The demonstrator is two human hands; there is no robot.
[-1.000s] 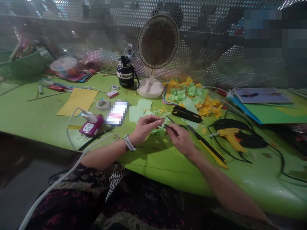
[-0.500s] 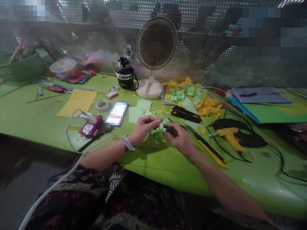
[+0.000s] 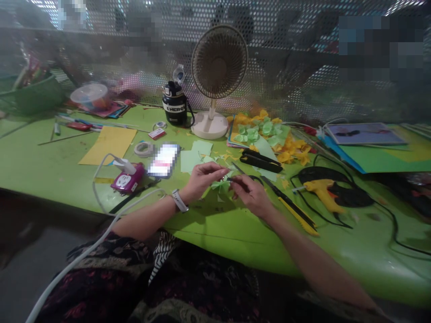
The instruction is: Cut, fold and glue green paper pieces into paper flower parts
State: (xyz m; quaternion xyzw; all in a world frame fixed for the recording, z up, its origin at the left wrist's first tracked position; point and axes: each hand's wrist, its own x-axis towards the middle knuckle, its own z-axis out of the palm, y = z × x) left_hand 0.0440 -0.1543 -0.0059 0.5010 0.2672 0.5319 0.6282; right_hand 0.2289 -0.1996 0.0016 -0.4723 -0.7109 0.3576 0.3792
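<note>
Pink power socket point(image 3: 128, 178) on green surface point(image 3: 47, 161), well left of hands. Left hand point(image 3: 202, 179), watch point(image 3: 179, 200) on wrist, fingers closed in pinch on small green paper cutout point(image 3: 219, 185), held just above surface. Right hand point(image 3: 251, 195) curled closed round thin dark tool point(image 3: 234, 179), tip by cutout. Yellow-handled craft knife point(image 3: 293, 208) just beside right hand. Yellow glue gun point(image 3: 323, 193) farther right, black cord point(image 3: 319, 175) around it.

The surface point(image 3: 50, 152) is lime green, the paper flower point(image 3: 220, 185) pale green, the small tool point(image 3: 235, 179) black, and the glue gun point(image 3: 323, 190) yellow. The skirt point(image 3: 101, 278) is dark floral, beside a zebra-striped cloth point(image 3: 162, 255).
</note>
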